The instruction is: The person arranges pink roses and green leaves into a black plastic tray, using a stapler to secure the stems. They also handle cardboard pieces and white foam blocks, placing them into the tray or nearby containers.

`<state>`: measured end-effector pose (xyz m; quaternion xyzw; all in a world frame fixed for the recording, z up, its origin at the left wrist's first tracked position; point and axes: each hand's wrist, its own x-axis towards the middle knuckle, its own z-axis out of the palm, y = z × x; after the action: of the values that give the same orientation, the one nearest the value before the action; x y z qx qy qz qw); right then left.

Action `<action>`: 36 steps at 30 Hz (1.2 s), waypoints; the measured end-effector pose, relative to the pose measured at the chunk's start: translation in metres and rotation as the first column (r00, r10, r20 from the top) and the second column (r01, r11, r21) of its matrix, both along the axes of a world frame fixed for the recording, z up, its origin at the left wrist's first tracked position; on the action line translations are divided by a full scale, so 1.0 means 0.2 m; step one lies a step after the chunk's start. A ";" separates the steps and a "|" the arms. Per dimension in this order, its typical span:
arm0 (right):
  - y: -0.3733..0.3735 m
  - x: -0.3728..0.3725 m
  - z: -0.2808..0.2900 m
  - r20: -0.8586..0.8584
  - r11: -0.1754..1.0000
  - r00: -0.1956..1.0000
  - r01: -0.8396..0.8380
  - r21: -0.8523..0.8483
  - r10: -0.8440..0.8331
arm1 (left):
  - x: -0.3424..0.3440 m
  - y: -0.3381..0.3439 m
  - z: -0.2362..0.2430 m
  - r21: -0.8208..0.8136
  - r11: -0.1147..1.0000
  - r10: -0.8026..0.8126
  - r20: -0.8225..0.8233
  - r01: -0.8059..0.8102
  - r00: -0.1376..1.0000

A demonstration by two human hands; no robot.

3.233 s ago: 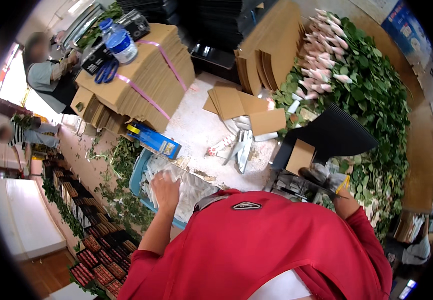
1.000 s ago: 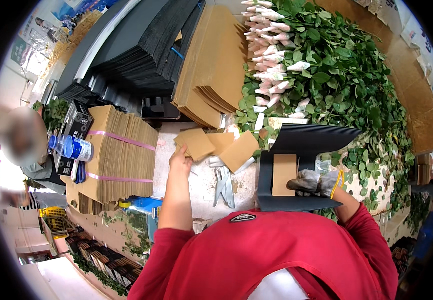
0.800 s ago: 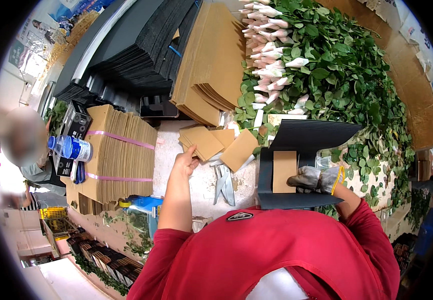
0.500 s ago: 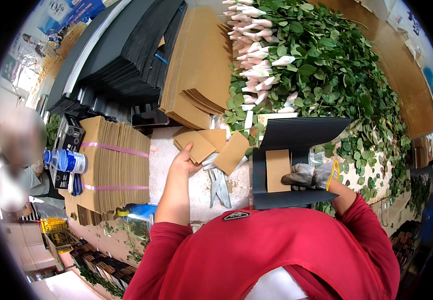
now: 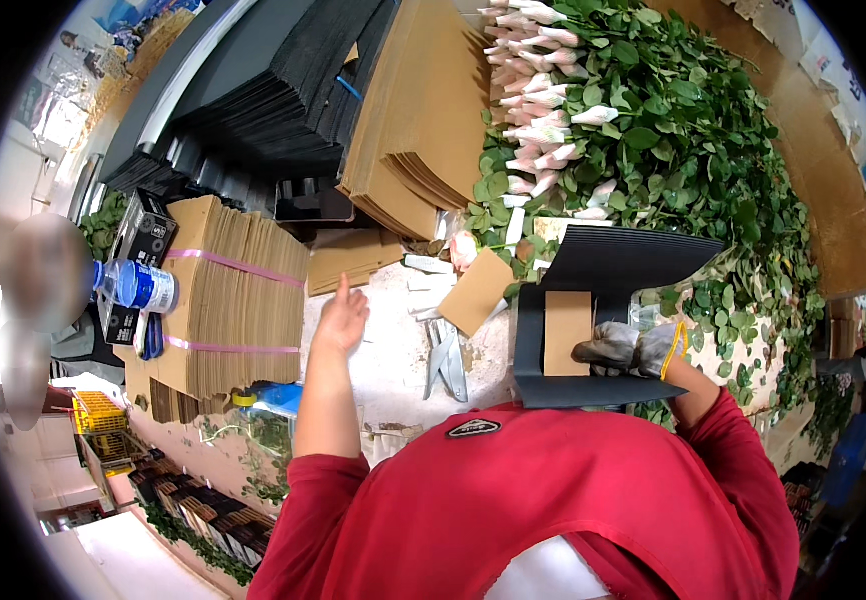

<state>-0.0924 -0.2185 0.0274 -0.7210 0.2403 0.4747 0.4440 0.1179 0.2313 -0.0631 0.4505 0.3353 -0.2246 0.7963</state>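
Observation:
My bare left hand (image 5: 343,318) is open over the white tabletop (image 5: 385,305), its fingers stretched away from me and nothing in them. Just beyond its fingertips several small brown cardboard pieces (image 5: 353,258) lie in a loose pile. My right hand (image 5: 625,349), in a grey work glove with yellow trim, is closed at the edge of a brown cardboard piece (image 5: 565,335). That piece lies inside a bent black corrugated sheet (image 5: 633,250), whose far side stands up. Between my hands are another cardboard piece (image 5: 476,292) and grey-handled shears (image 5: 445,362).
Wrapped roses (image 5: 543,95) with dense green leaves (image 5: 693,130) cover the far right. Tall stacks of black sheets (image 5: 283,90) and brown cardboard (image 5: 433,110) stand at the far left. A strapped cardboard bundle (image 5: 243,300) and a plastic bottle (image 5: 143,287) are at left.
My left hand has let go of the small cardboard pieces, which now lie farther away and to the left, and has drawn back slightly left. The right hand keeps its place on its cardboard piece.

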 end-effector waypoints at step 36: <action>0.00 -0.04 -0.08 0.057 0.981 0.993 0.093 0.169 -0.104 | -1.38 0.58 -0.50 0.978 0.047 -0.565 0.192 -0.202 0.803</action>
<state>-0.1001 -0.2195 0.0120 -0.6840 0.2207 0.4467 0.5328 -0.1590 0.3468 -0.1636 0.9482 0.0885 0.0964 0.2896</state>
